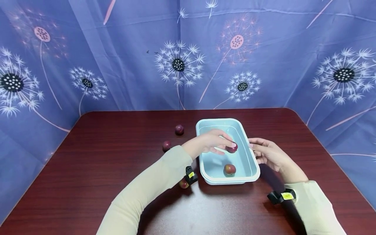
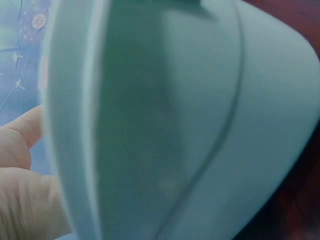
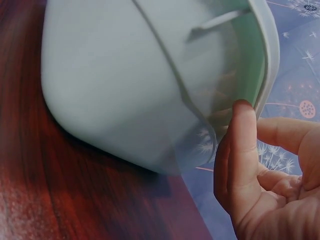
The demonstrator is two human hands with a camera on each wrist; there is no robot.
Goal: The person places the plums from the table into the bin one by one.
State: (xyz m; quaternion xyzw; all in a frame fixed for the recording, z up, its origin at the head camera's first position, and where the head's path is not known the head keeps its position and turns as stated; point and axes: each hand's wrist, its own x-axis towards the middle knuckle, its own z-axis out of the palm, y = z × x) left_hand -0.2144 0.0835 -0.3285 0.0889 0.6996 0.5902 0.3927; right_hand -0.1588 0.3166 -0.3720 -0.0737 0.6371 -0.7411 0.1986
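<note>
Blue dandelion-print cloth [image 1: 132, 81] backs the dark table [image 1: 88, 163] in the head view, where the left hand [image 1: 212, 142] pinches a plum [image 1: 231, 148] within the pale tray [image 1: 206, 168], probably best released low and clear of the fruit [image 1: 229, 169] lying nearer the person. From the left wrist, the tray hides that pinch; from the right wrist, the right hand [image 3: 267, 170] pinches the rim [image 3: 273, 60], where light, steady pressure should prevent sliding.

Blue cloth [image 1: 132, 49] printed with white and pink dandelions [image 1: 178, 64] hangs in folds behind the dark red-brown bench [image 1: 97, 153] — beyond its rounded back corners and both side edges — while pale glare [image 1: 202, 222] lies towards the front edge.
</note>
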